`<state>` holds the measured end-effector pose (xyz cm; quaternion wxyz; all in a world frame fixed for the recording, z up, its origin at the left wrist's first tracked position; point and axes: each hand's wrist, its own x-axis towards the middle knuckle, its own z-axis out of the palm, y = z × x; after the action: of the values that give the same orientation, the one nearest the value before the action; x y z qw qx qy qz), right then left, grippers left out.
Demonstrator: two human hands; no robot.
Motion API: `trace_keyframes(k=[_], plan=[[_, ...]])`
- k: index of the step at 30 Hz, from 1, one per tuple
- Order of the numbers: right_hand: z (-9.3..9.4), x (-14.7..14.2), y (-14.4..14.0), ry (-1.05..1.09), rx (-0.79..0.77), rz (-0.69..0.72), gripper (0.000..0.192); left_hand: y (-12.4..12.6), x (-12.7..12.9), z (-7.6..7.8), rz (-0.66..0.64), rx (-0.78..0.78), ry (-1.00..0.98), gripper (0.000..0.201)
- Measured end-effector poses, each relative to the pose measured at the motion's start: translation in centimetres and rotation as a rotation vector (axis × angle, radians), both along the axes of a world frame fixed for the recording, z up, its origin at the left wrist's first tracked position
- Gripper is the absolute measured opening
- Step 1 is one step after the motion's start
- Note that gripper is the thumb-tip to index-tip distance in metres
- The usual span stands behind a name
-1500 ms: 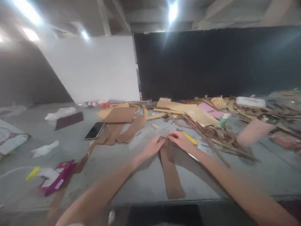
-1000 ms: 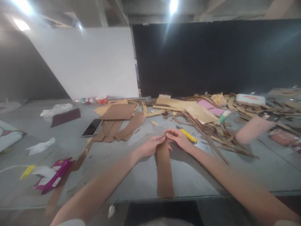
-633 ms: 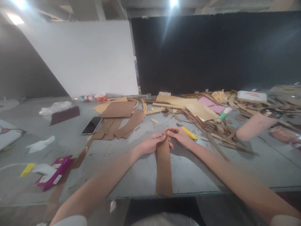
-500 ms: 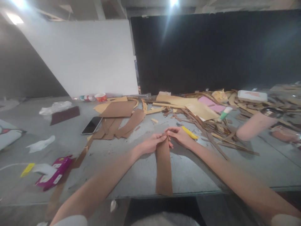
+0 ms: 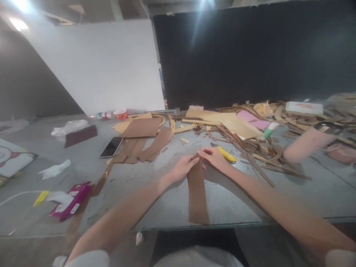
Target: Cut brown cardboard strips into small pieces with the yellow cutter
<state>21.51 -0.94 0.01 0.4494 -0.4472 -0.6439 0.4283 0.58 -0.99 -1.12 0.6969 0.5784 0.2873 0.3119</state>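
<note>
A brown strip of what looks like leather or card (image 5: 198, 196) lies lengthwise toward me, its near end close to the table's front edge. My left hand (image 5: 184, 167) pinches the far end of the strip from the left, thumb on top. From the right, my right hand (image 5: 213, 157) pinches the same end, fingertips close to those of the left. The fingers partly hide that end. Just beyond my right hand lies a yellow-handled tool (image 5: 228, 154), perhaps a cutter; its other end is partly covered by loose scraps.
Brown sheets (image 5: 144, 128) and a phone (image 5: 111, 147) lie left of centre. A magenta power strip (image 5: 71, 202) with a plugged-in cable is at the left. Cut strips (image 5: 247, 155), a glue stick (image 5: 269, 130) and a pink bottle (image 5: 310, 144) lie on the right.
The view has shifted slightly, so most things on the table sit a little further right. Both hands keep their pinch on the strip's far end.
</note>
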Motion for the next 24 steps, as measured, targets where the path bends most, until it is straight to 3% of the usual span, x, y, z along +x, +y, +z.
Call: trace_keyframes(k=[7, 24], plan=[[0.3, -0.6, -0.8, -0.046, 0.048, -0.123, 0.047, 0.1, 0.1, -0.3, -0.007, 0.086, 0.039, 0.059], [1.3, -0.6, -1.4, -0.092, 0.099, -0.084, 0.04, 0.3, 0.1, -0.7, -0.023, 0.047, 0.014, 0.055]])
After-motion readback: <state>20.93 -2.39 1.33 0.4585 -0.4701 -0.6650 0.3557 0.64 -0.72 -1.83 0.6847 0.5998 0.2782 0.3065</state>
